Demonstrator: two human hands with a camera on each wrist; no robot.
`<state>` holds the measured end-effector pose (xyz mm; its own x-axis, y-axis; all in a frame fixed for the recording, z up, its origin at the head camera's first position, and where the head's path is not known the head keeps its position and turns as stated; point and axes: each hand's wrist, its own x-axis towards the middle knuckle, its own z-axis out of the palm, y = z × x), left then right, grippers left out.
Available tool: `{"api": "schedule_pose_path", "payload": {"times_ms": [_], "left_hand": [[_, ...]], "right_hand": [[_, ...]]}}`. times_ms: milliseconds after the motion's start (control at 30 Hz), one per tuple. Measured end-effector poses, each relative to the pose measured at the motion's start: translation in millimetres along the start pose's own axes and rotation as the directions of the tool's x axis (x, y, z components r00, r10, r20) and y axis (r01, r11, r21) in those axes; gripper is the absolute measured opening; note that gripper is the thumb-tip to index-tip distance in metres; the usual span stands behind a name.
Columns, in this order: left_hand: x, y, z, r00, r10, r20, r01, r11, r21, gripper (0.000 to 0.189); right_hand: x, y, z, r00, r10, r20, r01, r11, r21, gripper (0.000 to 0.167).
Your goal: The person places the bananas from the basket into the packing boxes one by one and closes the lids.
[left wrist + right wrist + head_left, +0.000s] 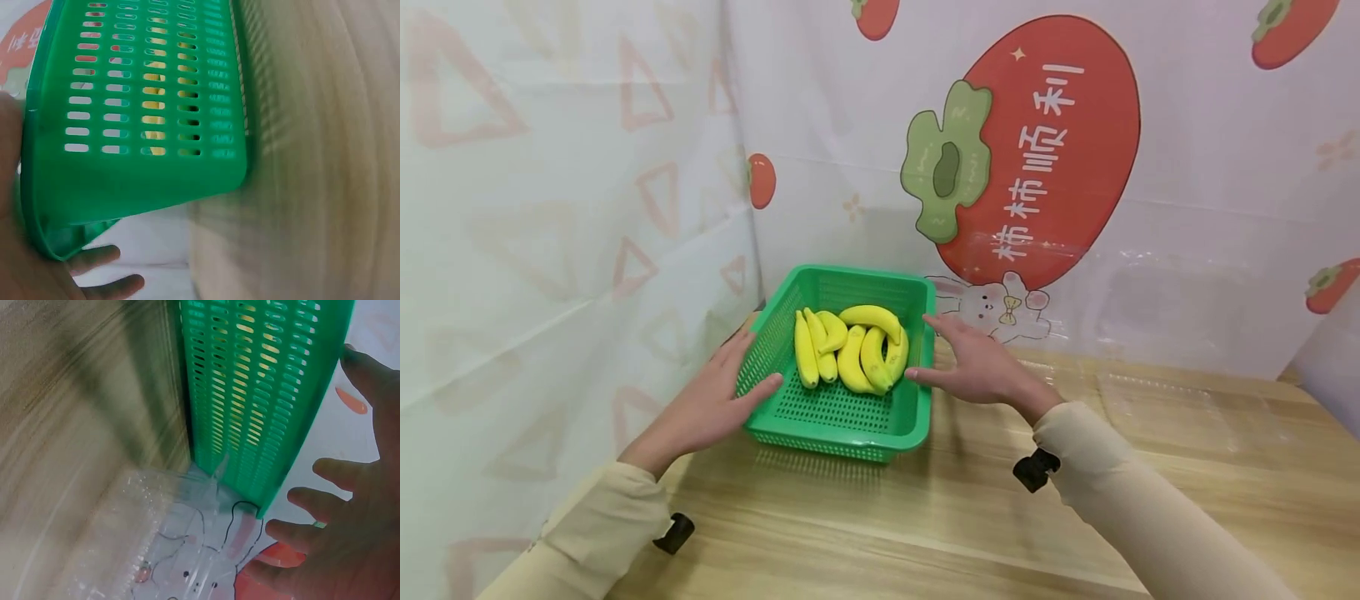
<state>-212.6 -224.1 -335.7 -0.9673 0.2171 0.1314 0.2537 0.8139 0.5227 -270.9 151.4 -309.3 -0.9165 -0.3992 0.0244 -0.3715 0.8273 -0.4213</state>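
Observation:
A green perforated plastic basket stands on the wooden table, close to the corner of the cloth walls. Several yellow bananas lie inside it, grouped toward the middle and right. My left hand is at the basket's left rim, its thumb reaching over the inside and its fingers straight along the outer side. At the right rim is my right hand, thumb and fingers spread apart. In the right wrist view, the thumb tip of that hand is right at the rim and the other fingers stretch out beside the wall.
Clear plastic packaging lies on the wooden table to the right, and some of it shows near the basket in the right wrist view. A white printed cloth covers the back wall; another cloth hangs close on the left.

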Motion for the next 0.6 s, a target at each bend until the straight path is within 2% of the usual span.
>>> {"api": "schedule_pose_path", "payload": {"times_ms": [100, 200, 300, 367, 467, 600], "left_hand": [[0.3, -6.2, 2.0, 1.0, -0.002, -0.015, 0.001, 0.993, -0.116, 0.082], [0.9, -12.6, 4.1, 1.0, -0.007, -0.029, 0.0, 0.975, -0.224, 0.07], [1.2, -18.5, 6.4, 0.999, -0.022, -0.035, 0.009, 0.941, -0.338, 0.064], [1.1, -21.7, 8.2, 0.999, -0.029, -0.035, 0.012, 0.906, -0.423, 0.062], [0.4, -24.9, 11.6, 0.999, -0.019, -0.046, -0.01, 0.829, -0.559, 0.06], [-1.8, -28.2, 17.5, 0.998, -0.011, -0.07, -0.038, 0.742, -0.67, 0.059]], "right_hand": [[-0.6, -2, 4, 1.0, 0.013, 0.017, -0.013, 1.0, -0.022, 0.101], [-0.4, -3, 7, 1.0, 0.013, 0.014, -0.013, 0.999, -0.036, 0.099], [-0.8, -3, 9, 1.0, 0.016, 0.008, -0.016, 0.999, -0.045, 0.1], [-2.3, -3, 9, 1.0, 0.021, 0.008, -0.021, 0.999, -0.045, 0.1], [-4.0, -4, 10, 1.0, 0.024, 0.009, -0.024, 0.998, -0.055, 0.1], [-4.1, -5, 10, 1.0, 0.022, 0.012, -0.021, 0.996, -0.085, 0.101]]}}
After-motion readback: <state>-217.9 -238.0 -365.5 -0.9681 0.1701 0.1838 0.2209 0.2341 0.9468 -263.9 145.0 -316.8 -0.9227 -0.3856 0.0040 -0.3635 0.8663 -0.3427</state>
